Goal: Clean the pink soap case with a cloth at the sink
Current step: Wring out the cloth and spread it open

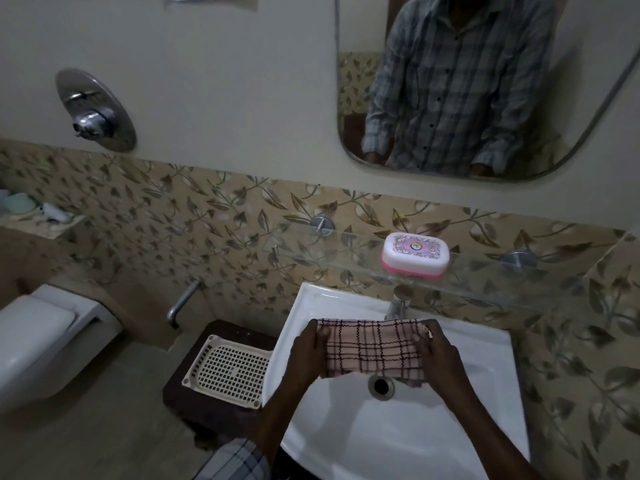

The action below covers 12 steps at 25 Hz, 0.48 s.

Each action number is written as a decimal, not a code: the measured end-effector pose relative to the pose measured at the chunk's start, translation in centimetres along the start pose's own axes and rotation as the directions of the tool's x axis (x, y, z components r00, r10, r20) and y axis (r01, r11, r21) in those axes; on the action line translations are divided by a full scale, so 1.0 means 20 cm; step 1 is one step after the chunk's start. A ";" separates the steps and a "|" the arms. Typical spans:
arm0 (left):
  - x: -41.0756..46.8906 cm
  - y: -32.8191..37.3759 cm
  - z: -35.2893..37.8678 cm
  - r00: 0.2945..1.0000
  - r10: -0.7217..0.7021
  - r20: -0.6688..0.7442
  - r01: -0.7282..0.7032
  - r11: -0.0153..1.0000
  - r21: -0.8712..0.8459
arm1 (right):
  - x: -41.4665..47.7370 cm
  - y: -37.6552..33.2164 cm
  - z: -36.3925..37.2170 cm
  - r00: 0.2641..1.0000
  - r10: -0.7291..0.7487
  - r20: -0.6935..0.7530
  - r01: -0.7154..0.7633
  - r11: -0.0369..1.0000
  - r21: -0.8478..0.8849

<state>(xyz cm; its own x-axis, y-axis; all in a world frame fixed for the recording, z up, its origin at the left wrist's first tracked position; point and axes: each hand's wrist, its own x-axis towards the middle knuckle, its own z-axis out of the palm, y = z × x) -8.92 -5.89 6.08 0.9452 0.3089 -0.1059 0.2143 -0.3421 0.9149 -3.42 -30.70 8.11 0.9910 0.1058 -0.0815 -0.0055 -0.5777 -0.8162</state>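
The pink soap case (pixel 415 253), with a white lid and pink base, sits closed on the glass shelf (pixel 485 285) above the sink. A pink checked cloth (pixel 372 348) is stretched flat over the white sink (pixel 478 393), just above the drain. My left hand (pixel 308 355) grips its left edge and my right hand (pixel 438 355) grips its right edge. Both hands are well below the soap case and apart from it.
A chrome tap (pixel 398 303) stands behind the cloth. A white perforated tray (pixel 227 370) rests on a dark stool left of the sink. A toilet (pixel 45 341) is at far left, a wall mixer (pixel 93 112) above it, and a mirror (pixel 485 84) hangs over the shelf.
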 end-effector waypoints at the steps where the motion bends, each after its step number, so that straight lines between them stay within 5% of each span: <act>1: -0.01 -0.04 -0.03 0.999 -0.042 -0.009 0.042 0.999 -0.032 | 0.00 0.00 0.07 1.000 0.000 -0.019 0.000 1.000 0.022; 5: 0.02 -0.23 -0.23 0.939 -0.331 0.091 0.344 0.897 -0.277 | 0.03 -0.03 0.35 0.960 0.261 0.100 -0.280 0.893 0.352; 9: 0.20 -0.30 -0.44 0.946 -0.323 -0.012 0.301 0.894 -0.330 | 0.11 -0.16 0.56 0.906 0.372 0.203 -0.422 0.746 0.516; 12: 0.34 -0.37 -0.65 0.951 -0.293 -0.101 0.240 0.901 -0.362 | 0.19 -0.31 0.76 0.917 0.340 0.207 -0.398 0.758 0.518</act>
<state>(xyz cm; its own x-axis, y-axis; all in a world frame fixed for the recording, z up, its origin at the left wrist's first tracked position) -7.25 10.39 3.63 0.8107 0.4839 -0.3297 0.3304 0.0868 0.9398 -1.59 -14.47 4.20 0.8797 0.0683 -0.4706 -0.4672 -0.0606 -0.8821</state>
